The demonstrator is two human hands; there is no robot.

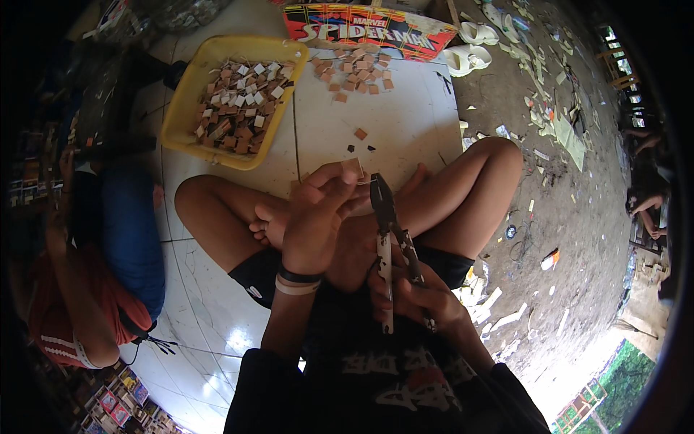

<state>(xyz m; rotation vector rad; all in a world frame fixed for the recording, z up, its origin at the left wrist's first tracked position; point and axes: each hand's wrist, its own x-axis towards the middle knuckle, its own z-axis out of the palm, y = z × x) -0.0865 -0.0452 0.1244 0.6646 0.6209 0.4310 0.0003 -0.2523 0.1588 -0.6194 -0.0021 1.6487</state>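
Note:
My left hand [312,220] pinches a small square brown tile [352,168] between thumb and fingers, above my crossed legs. My right hand [426,298] is wrapped round the worn handles of a pair of pliers [385,210], whose paint is chipped. The dark jaws point away from me and reach close to the tile's right side. Whether they grip something thin there is too small to tell. Beyond my hands, a loose brown square [361,134] and two small dark scraps lie on the white tiled floor [383,116].
A yellow plastic basin [172,119] full of brown and white squares stands ahead to the left. More squares [361,70] are heaped before a colourful printed panel [369,30]. A person in a red shirt [83,296] sits at left. White sandals [468,59] and scraps litter the dirt ground at right.

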